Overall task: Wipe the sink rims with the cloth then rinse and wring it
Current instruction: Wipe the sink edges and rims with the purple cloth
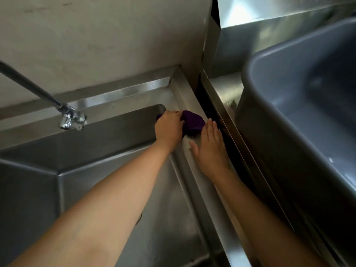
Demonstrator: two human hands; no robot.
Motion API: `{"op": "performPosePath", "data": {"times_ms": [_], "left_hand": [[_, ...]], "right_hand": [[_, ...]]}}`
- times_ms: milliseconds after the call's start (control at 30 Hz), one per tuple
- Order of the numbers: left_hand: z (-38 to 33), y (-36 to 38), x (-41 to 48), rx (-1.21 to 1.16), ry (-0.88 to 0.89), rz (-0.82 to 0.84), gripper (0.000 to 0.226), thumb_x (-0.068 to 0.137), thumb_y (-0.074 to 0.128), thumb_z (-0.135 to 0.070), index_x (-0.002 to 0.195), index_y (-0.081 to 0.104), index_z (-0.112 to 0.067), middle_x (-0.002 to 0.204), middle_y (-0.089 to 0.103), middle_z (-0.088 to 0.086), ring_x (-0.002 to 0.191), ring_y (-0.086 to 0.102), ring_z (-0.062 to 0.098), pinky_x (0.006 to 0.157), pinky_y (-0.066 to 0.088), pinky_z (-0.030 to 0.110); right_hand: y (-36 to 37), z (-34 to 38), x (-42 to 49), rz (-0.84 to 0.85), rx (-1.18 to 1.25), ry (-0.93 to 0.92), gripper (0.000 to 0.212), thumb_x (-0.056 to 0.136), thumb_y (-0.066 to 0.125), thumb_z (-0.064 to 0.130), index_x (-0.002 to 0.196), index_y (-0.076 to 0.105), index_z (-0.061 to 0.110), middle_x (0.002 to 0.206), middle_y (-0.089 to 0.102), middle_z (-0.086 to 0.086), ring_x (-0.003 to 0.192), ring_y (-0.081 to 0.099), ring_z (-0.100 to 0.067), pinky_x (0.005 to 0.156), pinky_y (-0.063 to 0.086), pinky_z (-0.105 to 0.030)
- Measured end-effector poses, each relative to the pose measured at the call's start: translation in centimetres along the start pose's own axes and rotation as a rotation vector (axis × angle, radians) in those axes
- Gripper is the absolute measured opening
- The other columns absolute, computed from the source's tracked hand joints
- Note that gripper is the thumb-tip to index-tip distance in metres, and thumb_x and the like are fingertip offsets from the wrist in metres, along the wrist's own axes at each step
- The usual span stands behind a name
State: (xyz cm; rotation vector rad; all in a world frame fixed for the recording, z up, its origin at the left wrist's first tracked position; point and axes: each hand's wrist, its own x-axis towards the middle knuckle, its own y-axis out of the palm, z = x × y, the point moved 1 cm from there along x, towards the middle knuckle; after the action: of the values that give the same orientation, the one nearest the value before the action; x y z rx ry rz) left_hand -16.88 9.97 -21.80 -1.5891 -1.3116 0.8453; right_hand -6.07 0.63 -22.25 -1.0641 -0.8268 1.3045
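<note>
Left hand (168,129): in the middle of the frame, fingers curled round the purple cloth (193,122).
Purple cloth: bunched up on the sink rim (208,189), near the back corner.
Right hand (211,149): flat on the rim, fingertips touching the cloth.
Sink (96,170): shiny metal, fills the lower left.
Tap (72,119): at the left, above the sink, on a long pipe.
Tub (298,93): big, grey, on the right side.

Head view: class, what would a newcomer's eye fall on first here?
The purple cloth, bunched on the right sink rim near the back corner and gripped by the left hand. Beside it the right hand lies flat on the same rim. A big grey tub fills the right side, and a tap juts in at upper left.
</note>
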Motion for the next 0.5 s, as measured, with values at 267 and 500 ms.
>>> {"op": "performPosePath", "data": {"times_ms": [267, 500], "left_hand": [[1.3, -0.1, 3.2, 0.027, 0.025, -0.023, 0.025, 0.091, 0.050, -0.023, 0.111, 0.063, -0.017, 0.104, 0.067, 0.006, 0.096, 0.061, 0.025, 0.068, 0.045, 0.034], [2.4, -0.3, 2.4, -0.339, -0.082, -0.071, 0.039, 0.088, 0.056, -0.022, 0.127, 0.055, -0.015, 0.120, 0.063, 0.004, 0.111, 0.056, 0.020, 0.085, 0.039, 0.023]], "right_hand": [[0.0, 2.2, 4.6, -0.155, 0.116, -0.096, 0.057, 0.095, 0.045, 0.011, 0.147, 0.022, 0.010, 0.157, 0.017, -0.014, 0.144, 0.016, -0.028, 0.118, 0.021, -0.038], [0.5, 2.8, 6.9, -0.127, 0.081, -0.034, 0.062, 0.095, 0.046, 0.026, 0.148, 0.017, 0.011, 0.157, 0.015, -0.009, 0.145, 0.013, -0.023, 0.117, 0.020, -0.035]]}}
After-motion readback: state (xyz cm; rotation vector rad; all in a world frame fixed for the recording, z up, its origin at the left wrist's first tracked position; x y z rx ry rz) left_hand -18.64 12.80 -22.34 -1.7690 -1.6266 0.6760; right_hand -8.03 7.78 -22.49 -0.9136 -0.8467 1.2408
